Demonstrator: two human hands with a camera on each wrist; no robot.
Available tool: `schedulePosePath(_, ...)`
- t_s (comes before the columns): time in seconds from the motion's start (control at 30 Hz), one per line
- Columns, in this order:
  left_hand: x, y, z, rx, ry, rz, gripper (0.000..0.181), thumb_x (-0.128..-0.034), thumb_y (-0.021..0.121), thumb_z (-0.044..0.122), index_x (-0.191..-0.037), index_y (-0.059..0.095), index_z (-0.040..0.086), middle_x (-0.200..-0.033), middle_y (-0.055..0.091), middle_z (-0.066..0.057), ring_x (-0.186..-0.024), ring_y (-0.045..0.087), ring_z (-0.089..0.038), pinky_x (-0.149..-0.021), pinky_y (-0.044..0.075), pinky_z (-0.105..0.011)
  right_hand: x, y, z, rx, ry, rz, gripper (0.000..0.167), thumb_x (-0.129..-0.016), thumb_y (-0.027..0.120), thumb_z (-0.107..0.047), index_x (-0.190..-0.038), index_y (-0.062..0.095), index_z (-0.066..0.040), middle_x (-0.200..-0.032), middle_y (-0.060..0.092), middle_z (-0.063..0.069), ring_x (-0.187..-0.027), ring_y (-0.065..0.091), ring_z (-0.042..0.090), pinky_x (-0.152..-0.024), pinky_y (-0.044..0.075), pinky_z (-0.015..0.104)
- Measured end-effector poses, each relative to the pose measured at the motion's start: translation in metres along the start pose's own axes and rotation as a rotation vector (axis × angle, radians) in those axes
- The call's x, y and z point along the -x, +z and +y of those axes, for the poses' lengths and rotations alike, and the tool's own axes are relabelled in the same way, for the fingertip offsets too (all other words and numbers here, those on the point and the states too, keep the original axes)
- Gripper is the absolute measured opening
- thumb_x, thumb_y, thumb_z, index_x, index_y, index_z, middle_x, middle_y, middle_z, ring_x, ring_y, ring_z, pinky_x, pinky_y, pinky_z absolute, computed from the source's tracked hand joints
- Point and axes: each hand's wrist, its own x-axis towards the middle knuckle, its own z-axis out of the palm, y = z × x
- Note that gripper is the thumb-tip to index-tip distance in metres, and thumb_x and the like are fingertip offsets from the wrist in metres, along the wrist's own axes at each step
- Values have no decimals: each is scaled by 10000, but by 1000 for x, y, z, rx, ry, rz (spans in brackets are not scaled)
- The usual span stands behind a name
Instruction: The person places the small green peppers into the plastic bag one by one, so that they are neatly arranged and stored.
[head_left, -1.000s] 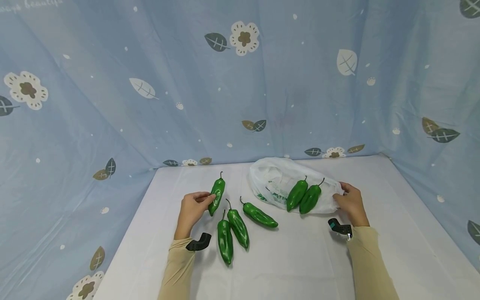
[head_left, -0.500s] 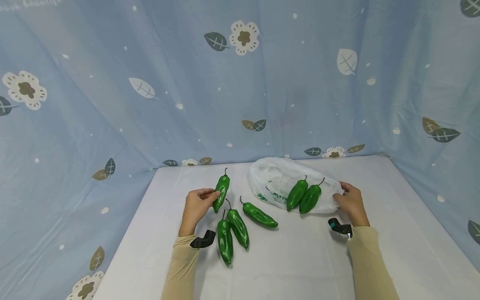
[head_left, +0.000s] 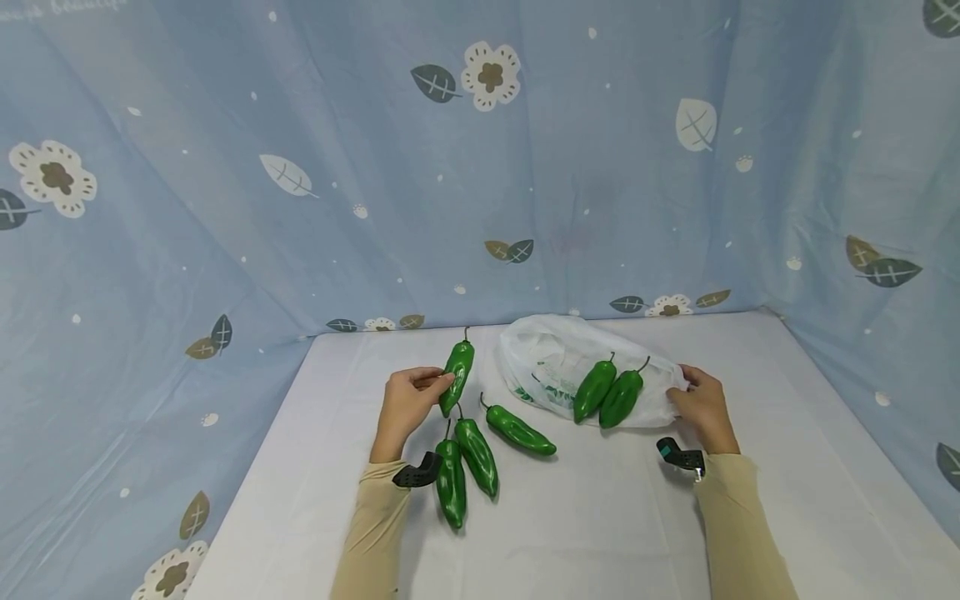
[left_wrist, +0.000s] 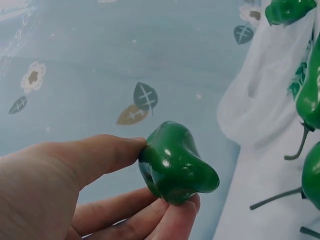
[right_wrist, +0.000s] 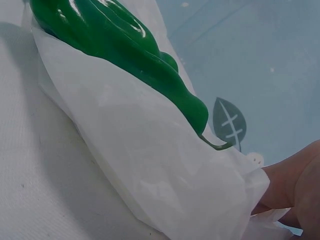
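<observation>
A person's left hand (head_left: 408, 402), thumb and fingers clamped on a glossy green, elongated pepper with a thin stem (head_left: 457, 377), holds it over the left half of a white-cloth-covered table (head_left: 585, 517), the stem pointing toward the far edge. The right hand (head_left: 699, 406) pinches the right end of a thin, translucent white plastic bag with green print (head_left: 570, 350), which lies along the far edge, right of the middle, with two similar green peppers (head_left: 595, 392) side by side on it. Three loose green peppers (head_left: 476, 458) lie between the bag and the table's left edge, one angled toward the bag.
</observation>
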Motion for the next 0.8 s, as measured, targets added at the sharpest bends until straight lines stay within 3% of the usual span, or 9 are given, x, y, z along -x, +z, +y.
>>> schedulePosePath(0.4, 0, 11, 9, 8, 17, -21, 376, -943, 771, 307, -1217, 757, 51, -1080, 778, -163, -849, 777, -208, -817, 634, -413, 3, 0, -1, -11, -9, -11, 673, -952, 474, -51, -1581, 285, 96, -1622, 309, 349, -1483, 323, 532, -1179, 379, 627)
schedulePosePath(0.63, -2, 18, 15, -9, 49, -30, 339, -944, 768, 308, -1183, 776, 69, -1029, 795, -131, -754, 755, -164, -770, 614, -350, 2, -1, 0, -8, -3, -16, 677, -952, 477, -58, -1583, 283, 93, -1628, 301, 346, -1487, 316, 529, -1188, 363, 633)
schedulePosePath(0.8, -1, 24, 18, 12, 56, -45, 341, -933, 779, 301, -1173, 777, 59, -1030, 792, -135, -828, 768, -187, -746, 624, -331, 1, -1, 0, -4, 6, -19, 680, -959, 479, -63, -1591, 274, 81, -1636, 292, 337, -1488, 312, 529, -1191, 356, 638)
